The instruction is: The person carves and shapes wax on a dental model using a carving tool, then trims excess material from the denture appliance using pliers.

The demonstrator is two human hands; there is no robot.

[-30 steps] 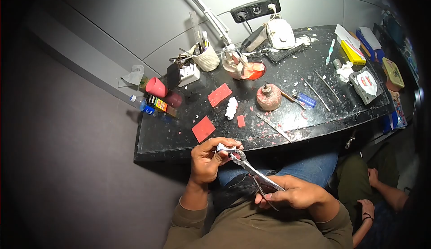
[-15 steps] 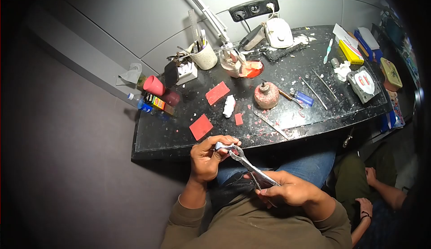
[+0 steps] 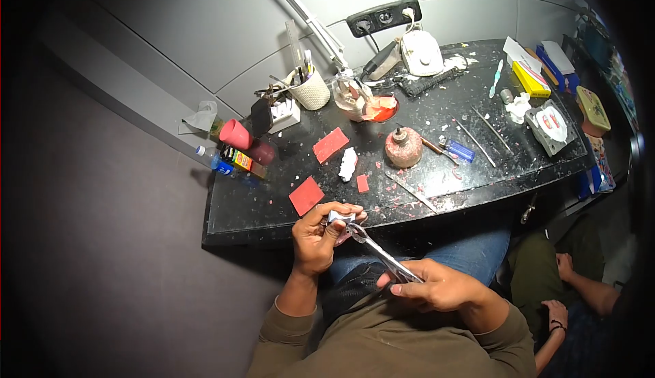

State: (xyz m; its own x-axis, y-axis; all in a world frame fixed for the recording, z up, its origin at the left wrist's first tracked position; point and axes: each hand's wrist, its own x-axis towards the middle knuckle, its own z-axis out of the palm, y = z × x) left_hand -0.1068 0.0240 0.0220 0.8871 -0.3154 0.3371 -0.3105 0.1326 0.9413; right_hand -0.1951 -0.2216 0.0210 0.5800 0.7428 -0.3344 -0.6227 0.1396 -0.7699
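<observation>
My left hand (image 3: 315, 240) is closed around a small pale block (image 3: 340, 218), held just in front of the table edge. Fingers cover part of it, so its full shape is hidden. In my right hand (image 3: 437, 284) are long-handled metal pliers (image 3: 382, 255), pointing up and left. Their jaws (image 3: 357, 232) are at the lower right edge of the block. The pliers' handles lie close together in my fingers. Beyond my hands on the table lie a red wax sheet (image 3: 306, 196), a second red sheet (image 3: 331, 145) and a white lumpy piece (image 3: 348, 164).
On the black table (image 3: 273, 222) stand a pink-spattered round burner (image 3: 403, 147), a blue lighter (image 3: 460, 150), a thin metal tool (image 3: 411, 192) and a pen cup (image 3: 312, 90). A dental cast (image 3: 551, 128) lies at right. Another person's hand (image 3: 556, 314) rests at lower right.
The pliers' handles have come closer together in my right hand. My left hand has turned the block slightly, and its pale face shows more.
</observation>
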